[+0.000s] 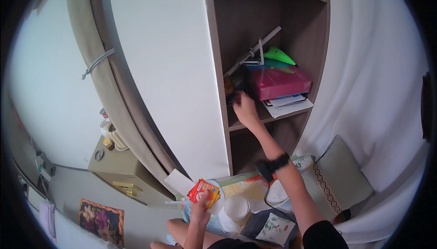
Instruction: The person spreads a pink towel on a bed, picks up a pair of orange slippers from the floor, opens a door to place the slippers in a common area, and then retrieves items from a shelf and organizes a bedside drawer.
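My left hand (200,208) is closed around several red and yellow packets (203,192), held low over the covered surface. My right hand (245,108) reaches into the open shelf compartment (223,112) and touches a dark bag or packet (239,80) at its left side; whether the fingers grip it cannot be told, as they are blurred. To the right of that hand lies a pink box (283,81) on papers (288,107). A bright green pointed object (280,56) and a white rod-like stand (269,39) rest above the box.
Below are white round containers (236,208), a white packet with a plant print (276,228) and a patterned cloth (252,187). A grey-green cushion (344,170) lies right, beside a white curtain (368,78). At left stand a cabinet (116,162) and a beige curtain (112,95).
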Action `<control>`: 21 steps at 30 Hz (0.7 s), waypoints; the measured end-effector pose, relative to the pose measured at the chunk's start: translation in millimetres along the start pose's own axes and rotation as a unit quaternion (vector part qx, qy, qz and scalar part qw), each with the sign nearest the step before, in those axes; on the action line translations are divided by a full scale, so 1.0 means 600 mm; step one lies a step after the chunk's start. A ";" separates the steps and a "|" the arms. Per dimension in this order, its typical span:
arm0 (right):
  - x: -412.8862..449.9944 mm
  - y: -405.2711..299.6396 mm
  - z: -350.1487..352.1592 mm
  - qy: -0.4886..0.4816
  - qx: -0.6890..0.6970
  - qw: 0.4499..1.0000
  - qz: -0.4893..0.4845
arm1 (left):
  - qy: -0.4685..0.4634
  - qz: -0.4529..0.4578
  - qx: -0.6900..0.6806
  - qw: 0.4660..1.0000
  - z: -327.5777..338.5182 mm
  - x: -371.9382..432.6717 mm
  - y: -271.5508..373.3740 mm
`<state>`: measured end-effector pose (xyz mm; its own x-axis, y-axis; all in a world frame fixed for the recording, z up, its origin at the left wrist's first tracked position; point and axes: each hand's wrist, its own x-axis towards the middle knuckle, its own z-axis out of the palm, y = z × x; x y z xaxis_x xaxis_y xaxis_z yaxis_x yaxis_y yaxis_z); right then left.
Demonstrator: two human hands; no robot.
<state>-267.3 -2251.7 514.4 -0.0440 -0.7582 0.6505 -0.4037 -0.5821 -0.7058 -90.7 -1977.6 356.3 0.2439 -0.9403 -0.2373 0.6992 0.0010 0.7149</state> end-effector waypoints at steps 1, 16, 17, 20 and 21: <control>0.040 0.007 0.011 -0.017 -0.057 0.998 0.032 | -0.006 0.001 0.000 1.000 -0.006 0.001 -0.004; 0.145 0.104 0.080 0.035 -0.129 0.978 0.158 | 0.011 -0.024 0.036 0.999 0.014 -0.029 -0.007; 0.146 0.111 0.069 0.025 -0.129 0.984 0.120 | 0.007 -0.026 0.036 0.999 0.013 -0.029 -0.009; 0.126 0.073 0.061 -0.003 -0.038 0.995 0.097 | 0.009 -0.038 0.034 0.999 -0.002 -0.025 -0.007; 0.111 0.073 0.046 -0.003 0.037 0.992 0.121 | -0.006 -0.046 0.023 0.999 0.000 -0.024 -0.012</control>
<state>-262.6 -2336.0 519.1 -0.1256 -0.8798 0.4584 -0.3136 -0.4032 -0.8597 -99.5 -1964.0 354.9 0.1725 -0.9394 -0.2962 0.6862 -0.1012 0.7203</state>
